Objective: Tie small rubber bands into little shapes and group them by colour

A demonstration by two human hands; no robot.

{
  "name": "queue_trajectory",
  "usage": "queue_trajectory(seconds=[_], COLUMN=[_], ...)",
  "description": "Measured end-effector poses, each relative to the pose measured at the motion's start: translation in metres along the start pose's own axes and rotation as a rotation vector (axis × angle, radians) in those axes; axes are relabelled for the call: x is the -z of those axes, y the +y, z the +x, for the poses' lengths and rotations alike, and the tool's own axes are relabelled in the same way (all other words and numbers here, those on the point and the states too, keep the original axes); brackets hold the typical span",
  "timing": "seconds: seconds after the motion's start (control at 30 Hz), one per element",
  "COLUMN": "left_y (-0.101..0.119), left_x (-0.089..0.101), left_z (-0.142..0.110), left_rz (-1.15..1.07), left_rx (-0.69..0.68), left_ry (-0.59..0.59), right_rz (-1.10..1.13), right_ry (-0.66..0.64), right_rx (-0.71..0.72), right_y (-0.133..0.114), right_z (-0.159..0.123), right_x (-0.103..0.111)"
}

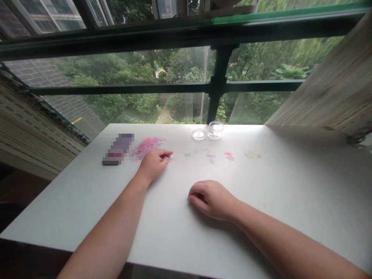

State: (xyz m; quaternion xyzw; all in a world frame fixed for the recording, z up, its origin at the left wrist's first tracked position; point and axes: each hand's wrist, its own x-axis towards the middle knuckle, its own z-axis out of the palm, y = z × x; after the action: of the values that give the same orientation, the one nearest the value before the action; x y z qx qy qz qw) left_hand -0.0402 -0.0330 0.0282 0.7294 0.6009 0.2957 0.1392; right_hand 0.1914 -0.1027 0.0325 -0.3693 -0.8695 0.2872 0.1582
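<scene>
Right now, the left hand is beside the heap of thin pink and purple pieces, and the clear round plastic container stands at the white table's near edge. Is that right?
No: the head view shows the container near the far edge of the table. The left hand is beside the heap, as you say.

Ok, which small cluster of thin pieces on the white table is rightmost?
The pale yellow cluster of thin pieces; the pink cluster, purple cluster and teal cluster lie left of it.
</scene>
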Motion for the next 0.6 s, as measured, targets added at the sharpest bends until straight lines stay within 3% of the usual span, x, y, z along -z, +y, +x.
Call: queue_trajectory(seconds=[0.17, 0.43, 0.6], left_y=[-0.0015, -0.0059, -0.0031], left_x=[0.0004, -0.0029, -0.0062], left_z=[0.0008, 0.0026, 0.001], left_rz=[-0.055, 0.032, 0.006], left_rx=[0.037, -0.063, -0.096], left_ry=[0.008, 0.019, -0.072], right_rz=[0.021, -0.01, -0.001], right_ry=[0.024, 0.034, 0.041], right_rx=[-0.015, 0.004, 0.011], right_y=[0.0023, 0.003, 0.0032], right_z=[0.0022, 0.0018, 0.0012], right_x=[0.0015, -0.002, -0.0024])
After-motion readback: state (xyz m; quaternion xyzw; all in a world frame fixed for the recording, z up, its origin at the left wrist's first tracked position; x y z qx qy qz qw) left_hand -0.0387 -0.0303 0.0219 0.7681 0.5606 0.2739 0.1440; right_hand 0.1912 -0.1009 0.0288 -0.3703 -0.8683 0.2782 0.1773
